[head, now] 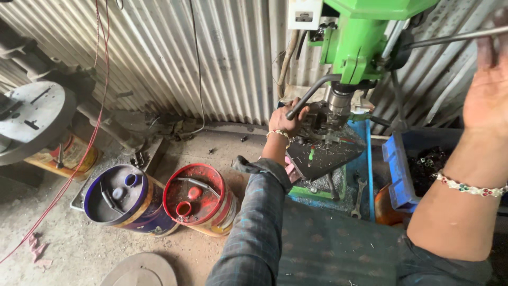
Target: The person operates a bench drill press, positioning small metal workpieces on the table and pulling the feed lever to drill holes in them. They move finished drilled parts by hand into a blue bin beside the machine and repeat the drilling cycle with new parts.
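Observation:
A green drill press [360,42] stands in front of me against a corrugated metal wall. My left hand [284,121] reaches to the dark work table [323,156] under the spindle and grips a metal workpiece or clamp [317,119] there. My right hand [489,87] is raised at the right edge with its fingers around the long steel feed lever [450,38] of the press. A curved grey handle [309,95] crosses in front of my left hand. Both wrists wear bead bracelets.
Two lidded drums stand on the dirt floor, a blue one [127,198] and a red one [198,198]. A blue crate [402,169] with small dark parts sits at right. A wrench [359,198] lies below the table. A grey round machine table [32,119] is at left.

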`<action>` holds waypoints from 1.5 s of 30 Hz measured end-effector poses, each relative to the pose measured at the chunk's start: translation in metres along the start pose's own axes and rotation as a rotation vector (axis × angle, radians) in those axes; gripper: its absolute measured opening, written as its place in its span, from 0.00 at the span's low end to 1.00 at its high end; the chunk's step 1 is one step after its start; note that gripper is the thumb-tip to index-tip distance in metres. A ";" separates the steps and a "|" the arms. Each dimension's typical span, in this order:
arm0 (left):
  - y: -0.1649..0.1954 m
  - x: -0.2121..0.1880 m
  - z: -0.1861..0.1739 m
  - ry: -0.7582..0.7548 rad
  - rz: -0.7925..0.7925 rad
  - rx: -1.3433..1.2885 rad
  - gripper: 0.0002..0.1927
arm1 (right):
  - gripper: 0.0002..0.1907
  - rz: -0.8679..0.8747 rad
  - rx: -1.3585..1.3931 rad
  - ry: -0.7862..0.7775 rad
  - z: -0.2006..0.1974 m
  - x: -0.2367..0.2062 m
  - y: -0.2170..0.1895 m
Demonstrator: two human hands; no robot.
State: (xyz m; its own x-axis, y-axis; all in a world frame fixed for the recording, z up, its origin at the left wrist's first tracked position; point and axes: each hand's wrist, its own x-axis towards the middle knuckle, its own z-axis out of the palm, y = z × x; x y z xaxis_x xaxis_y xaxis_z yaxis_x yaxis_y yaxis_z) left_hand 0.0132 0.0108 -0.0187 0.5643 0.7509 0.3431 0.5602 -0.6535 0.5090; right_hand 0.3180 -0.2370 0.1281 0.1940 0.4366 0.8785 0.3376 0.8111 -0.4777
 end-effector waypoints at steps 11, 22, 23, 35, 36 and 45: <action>0.018 -0.009 -0.025 0.048 0.014 0.000 0.27 | 0.10 0.197 0.229 0.454 0.051 -0.050 -0.043; 0.023 -0.009 -0.032 -0.022 -0.046 0.032 0.35 | 0.11 0.173 0.220 0.411 0.063 -0.063 -0.051; 0.020 -0.009 -0.029 -0.019 -0.045 0.033 0.35 | 0.11 0.171 0.210 0.412 0.065 -0.064 -0.051; -0.007 -0.001 -0.003 -0.032 -0.060 0.051 0.35 | 0.09 0.149 0.229 0.412 0.072 -0.071 -0.048; -0.007 -0.001 -0.002 -0.017 -0.048 0.042 0.34 | 0.09 0.151 0.228 0.408 0.072 -0.071 -0.048; -0.010 0.000 0.001 -0.016 -0.061 0.055 0.34 | 0.09 0.136 0.198 0.392 0.078 -0.074 -0.051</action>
State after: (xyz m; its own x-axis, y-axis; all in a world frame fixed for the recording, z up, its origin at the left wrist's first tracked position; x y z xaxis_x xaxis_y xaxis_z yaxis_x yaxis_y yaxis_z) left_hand 0.0080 0.0172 -0.0254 0.5378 0.7880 0.2997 0.6260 -0.6113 0.4841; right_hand 0.2145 -0.2805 0.0881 0.5714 0.3950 0.7193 0.1096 0.8320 -0.5439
